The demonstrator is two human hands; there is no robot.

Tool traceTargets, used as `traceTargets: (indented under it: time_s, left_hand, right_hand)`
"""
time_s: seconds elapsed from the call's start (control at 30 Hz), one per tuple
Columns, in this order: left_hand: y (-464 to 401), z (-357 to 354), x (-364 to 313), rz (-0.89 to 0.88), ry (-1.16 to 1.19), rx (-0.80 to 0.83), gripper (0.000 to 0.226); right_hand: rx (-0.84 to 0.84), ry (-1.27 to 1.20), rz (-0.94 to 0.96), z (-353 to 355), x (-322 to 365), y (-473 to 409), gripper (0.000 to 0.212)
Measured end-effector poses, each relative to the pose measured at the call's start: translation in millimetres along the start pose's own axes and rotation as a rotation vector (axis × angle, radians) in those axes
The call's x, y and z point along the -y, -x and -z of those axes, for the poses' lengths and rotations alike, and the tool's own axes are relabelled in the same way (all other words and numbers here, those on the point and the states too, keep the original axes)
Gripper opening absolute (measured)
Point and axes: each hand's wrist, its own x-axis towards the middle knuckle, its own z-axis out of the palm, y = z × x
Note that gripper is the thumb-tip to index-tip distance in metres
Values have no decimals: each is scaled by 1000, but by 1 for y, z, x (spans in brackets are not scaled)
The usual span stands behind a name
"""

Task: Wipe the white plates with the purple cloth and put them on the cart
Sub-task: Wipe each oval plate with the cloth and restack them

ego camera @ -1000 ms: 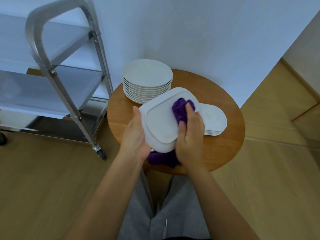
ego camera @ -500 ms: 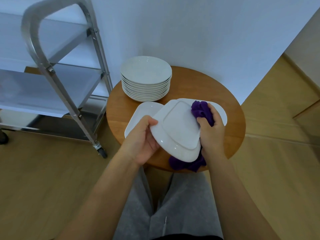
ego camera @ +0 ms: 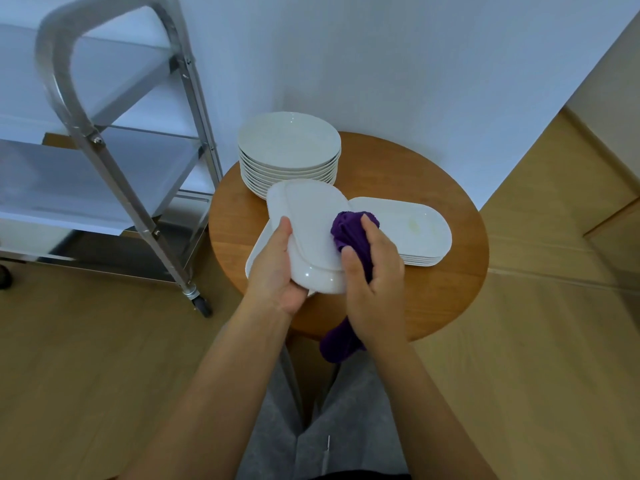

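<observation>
The left hand (ego camera: pixel 277 271) grips an oblong plate (ego camera: pixel 311 230) above the table (ego camera: pixel 450 296); right-hand fingers (ego camera: pixel 370 233) clamp the cloth (ego camera: pixel 349 233) against it — wiping underway. Two stacks (ego camera: pixel 289 150) remain, and the cart (ego camera: pixel 104 161) shows no plates — most work left.

— What is changing since the previous frames?
— The held plate (ego camera: pixel 311 233) is turning lengthwise toward the stack of round plates (ego camera: pixel 289 150), now overlapping its near edge.
— And the hands?
— The right hand (ego camera: pixel 375 278) is drawing the purple cloth (ego camera: pixel 353 233) back from the plate's far-right rim to its middle; the left hand (ego camera: pixel 277 271) is regripping underneath.
</observation>
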Motion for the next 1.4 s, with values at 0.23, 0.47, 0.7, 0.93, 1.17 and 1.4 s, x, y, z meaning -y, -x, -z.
traceTargets:
  time_s: [0.23,0.47,0.7,0.93,1.17,1.4]
  left_hand:
    - [8,-9,22,-214,-409,-161,37]
    - [21,-3,28,-238,-439,24,39]
    - [23,7,22,-297,-579,31,17]
    - [18,20,-14,-422,-783,-48,10]
    - [-13,34,-20,-650,-1703,-111,47]
    - [-50,42,6,-578,-2255,84,49]
  right_hand:
    - [-101,71,128,-31,11,17,45]
    - [49,118,136,-20,23,-18,53]
    - [6,208,263,-1,16,-61,49]
    - [44,558,72,7,-15,-61,46]
    - [28,678,-23,18,-32,-55,49]
    - [-46,594,-50,37,-45,-49,43]
